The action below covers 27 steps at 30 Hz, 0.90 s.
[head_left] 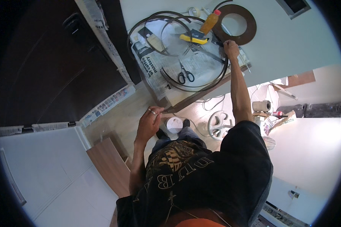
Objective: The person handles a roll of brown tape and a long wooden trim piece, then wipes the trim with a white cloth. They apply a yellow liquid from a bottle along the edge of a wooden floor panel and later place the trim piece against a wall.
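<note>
My left hand (149,121), with a ring on one finger, is at the near corner of a brown-edged board (204,94). Its fingers are drawn together against the edge; what they pinch is hidden. My right hand (231,49) reaches over the board's far right side, fingers closed near a dark strip, and I cannot make out what they hold. Newspaper (149,70) covers much of the board. On it lie dark-handled scissors (185,76), a yellow and black tool (194,38) and loose loops of thin brown edge-banding strip (212,87).
Beyond the board are an orange bottle with a red cap (210,22) and a wide brown roll of banding (250,23). Below stand a white round container (174,125) by my feet and a white wheel-shaped base (220,125). A dark panel (53,68) fills the left.
</note>
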Tool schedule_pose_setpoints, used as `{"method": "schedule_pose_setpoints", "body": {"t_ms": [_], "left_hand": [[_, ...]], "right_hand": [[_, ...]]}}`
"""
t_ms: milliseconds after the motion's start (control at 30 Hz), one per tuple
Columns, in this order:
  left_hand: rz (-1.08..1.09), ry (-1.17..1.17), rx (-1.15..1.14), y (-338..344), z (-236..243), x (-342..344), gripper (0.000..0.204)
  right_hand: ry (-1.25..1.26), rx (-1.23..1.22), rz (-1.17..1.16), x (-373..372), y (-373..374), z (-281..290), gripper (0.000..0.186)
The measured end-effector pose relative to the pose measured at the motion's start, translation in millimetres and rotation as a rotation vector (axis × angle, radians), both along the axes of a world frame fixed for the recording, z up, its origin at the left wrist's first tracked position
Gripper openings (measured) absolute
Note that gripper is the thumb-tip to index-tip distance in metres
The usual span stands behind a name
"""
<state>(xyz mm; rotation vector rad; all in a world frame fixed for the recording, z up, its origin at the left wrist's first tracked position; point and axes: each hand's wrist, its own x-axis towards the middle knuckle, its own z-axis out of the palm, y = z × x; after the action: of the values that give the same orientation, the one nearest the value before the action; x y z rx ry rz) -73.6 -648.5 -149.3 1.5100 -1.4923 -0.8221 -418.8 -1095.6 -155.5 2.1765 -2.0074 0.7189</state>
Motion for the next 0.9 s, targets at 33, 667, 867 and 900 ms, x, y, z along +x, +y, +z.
{"method": "schedule_pose_setpoints", "body": {"t_ms": [33, 667, 867, 900], "left_hand": [[-0.004, -0.019, 0.01, -4, 4, 1, 0.02], [-0.256, 0.016, -0.164, -72, 20, -70, 0.022], [-0.229, 0.03, -0.207, -64, 15, -81, 0.022], [-0.227, 0.051, -0.189, -63, 17, -83, 0.021]], "right_hand": [[-0.01, -0.023, -0.044, 1, -1, 3, 0.028], [-1.11, 0.642, 0.37, -21, -91, 134, 0.018], [-0.992, 0.587, 0.367, 19, -60, 185, 0.037], [-0.924, 0.577, 0.381, 20, -61, 189, 0.039]]}}
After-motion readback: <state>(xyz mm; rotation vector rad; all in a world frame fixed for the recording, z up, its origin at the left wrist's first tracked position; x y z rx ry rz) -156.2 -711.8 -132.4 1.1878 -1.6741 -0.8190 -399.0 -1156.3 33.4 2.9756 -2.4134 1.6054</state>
